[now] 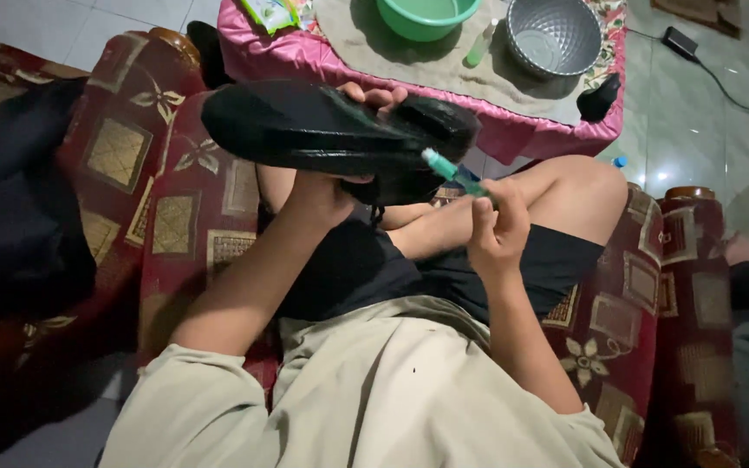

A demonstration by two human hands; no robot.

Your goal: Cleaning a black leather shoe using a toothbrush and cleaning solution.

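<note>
A black shoe (322, 130) is held sideways over my lap, sole edge towards me. My left hand (327, 191) grips it from below, with fingers showing over its top near the heel. My right hand (498, 227) is closed on a teal toothbrush (452, 171), whose head touches the shoe's right end. I sit cross-legged in black shorts and a beige shirt.
A low table with a pink cover (513, 130) stands just ahead. It carries a green basin (426, 17), a grey metal bowl (555, 36), a small green bottle (478, 48) and a black object (600, 97). Red patterned sofa cushions (175, 191) flank me; dark fabric (19, 199) lies left.
</note>
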